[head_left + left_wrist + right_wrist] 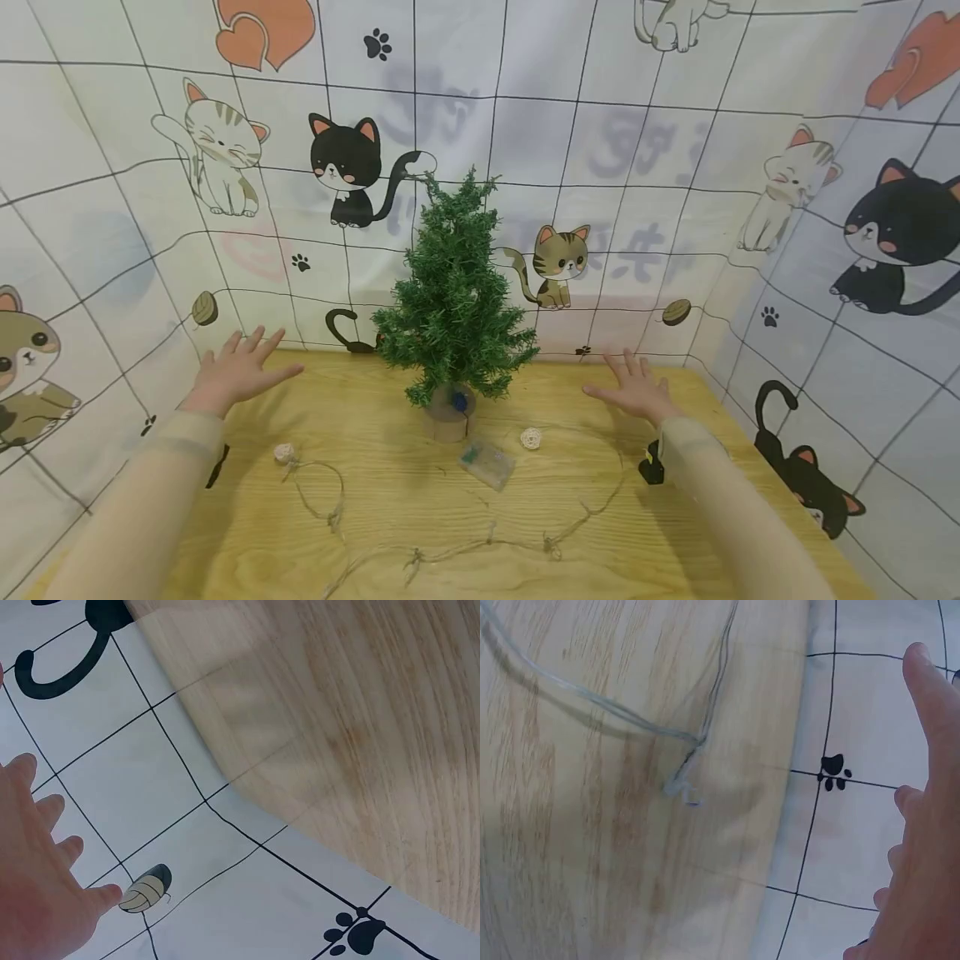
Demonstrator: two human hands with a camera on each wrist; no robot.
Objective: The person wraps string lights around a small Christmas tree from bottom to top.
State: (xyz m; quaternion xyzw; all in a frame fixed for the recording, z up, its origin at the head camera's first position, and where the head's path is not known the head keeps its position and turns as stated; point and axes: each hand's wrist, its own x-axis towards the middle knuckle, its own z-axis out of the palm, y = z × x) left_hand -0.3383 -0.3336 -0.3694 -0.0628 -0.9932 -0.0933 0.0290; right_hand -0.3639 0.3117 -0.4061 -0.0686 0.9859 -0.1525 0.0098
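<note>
A green artificial tree (459,292) stood upright on its round base (446,427) toward the back of the desk (360,408), between the hands. The left hand (238,375) and the right hand (633,387) were spread at either side, well apart from it, each grip released with fingers splayed. A cat-printed cloth (457,50) closed off the back and both sides. Just in front of the base lay a flat clear case (487,464), a pale woven ball (531,438) near it. Knotted string (416,554) trailed across the front, its left loop reaching a second ball (284,452). A black item (651,463), unidentifiable, showed beside the right sleeve (727,500).
</note>
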